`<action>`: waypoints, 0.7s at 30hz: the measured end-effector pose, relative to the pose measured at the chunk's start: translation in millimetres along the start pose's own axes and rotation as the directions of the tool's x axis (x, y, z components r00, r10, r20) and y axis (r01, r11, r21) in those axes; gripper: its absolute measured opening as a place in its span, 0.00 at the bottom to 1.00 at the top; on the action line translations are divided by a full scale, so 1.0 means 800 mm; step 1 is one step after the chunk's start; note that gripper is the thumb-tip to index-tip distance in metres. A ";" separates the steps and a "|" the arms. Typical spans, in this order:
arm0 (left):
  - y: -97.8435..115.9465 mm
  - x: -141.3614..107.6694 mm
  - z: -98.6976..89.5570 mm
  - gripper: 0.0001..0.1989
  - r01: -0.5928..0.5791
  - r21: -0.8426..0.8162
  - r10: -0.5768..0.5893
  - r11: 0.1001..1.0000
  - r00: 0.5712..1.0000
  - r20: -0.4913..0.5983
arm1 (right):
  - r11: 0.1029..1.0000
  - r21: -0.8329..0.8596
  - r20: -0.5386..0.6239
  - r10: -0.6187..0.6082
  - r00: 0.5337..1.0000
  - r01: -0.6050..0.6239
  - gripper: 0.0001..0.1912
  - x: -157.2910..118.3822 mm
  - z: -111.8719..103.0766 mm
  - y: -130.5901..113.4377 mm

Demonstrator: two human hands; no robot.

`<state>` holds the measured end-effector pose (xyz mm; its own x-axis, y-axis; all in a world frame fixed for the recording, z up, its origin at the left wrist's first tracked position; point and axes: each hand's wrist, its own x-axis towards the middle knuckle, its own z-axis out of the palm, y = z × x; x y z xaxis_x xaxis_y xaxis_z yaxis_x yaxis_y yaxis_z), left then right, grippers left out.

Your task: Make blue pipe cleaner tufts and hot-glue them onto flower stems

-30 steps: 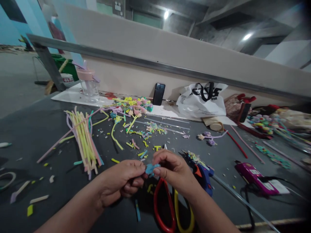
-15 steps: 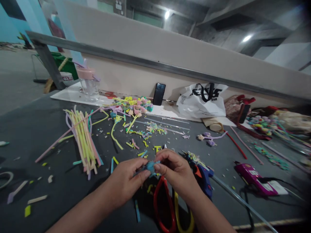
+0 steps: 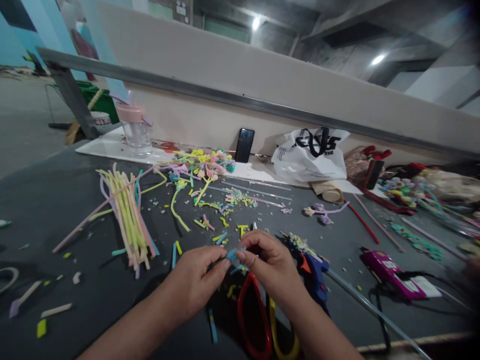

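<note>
The blue piece (image 3: 233,254) is small and sits between the two hands, above the dark table (image 3: 330,330). The left hand (image 3: 197,275) is mostly closed, with its thumb and finger pinching one side of it. The right hand (image 3: 268,260) has bent fingers, and its thumb and finger pinch the other side. The fingers cover some of it, so I cannot tell its whole shape.

Big scissors lie under the right hand, with one red handle (image 3: 241,310) and one yellow handle (image 3: 273,322). A blue glue gun (image 3: 318,277) with an orange trigger is just to the right of that hand. On the left is a bunch of long, soft sticks (image 3: 129,215), yellow, pink and purple. Tiny cut bits (image 3: 236,196) are spread over the middle. Farther back are a pile of fuzzy flowers (image 3: 210,162) and a black phone (image 3: 244,146) standing up.
</note>
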<state>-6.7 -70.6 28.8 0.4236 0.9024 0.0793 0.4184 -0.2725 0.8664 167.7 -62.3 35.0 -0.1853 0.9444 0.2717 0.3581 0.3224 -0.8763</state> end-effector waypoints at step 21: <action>-0.014 -0.007 0.008 0.12 -0.051 0.279 0.086 0.959 0.990 -0.114 | 0.940 0.241 0.047 0.239 0.970 -0.243 0.06 0.007 0.011 -0.006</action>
<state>-8.1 -74.8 15.4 0.3636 0.9077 0.2094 0.6034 -0.4007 0.6894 156.7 -59.3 37.1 -0.1369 0.9899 0.0359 0.1604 0.0579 -0.9853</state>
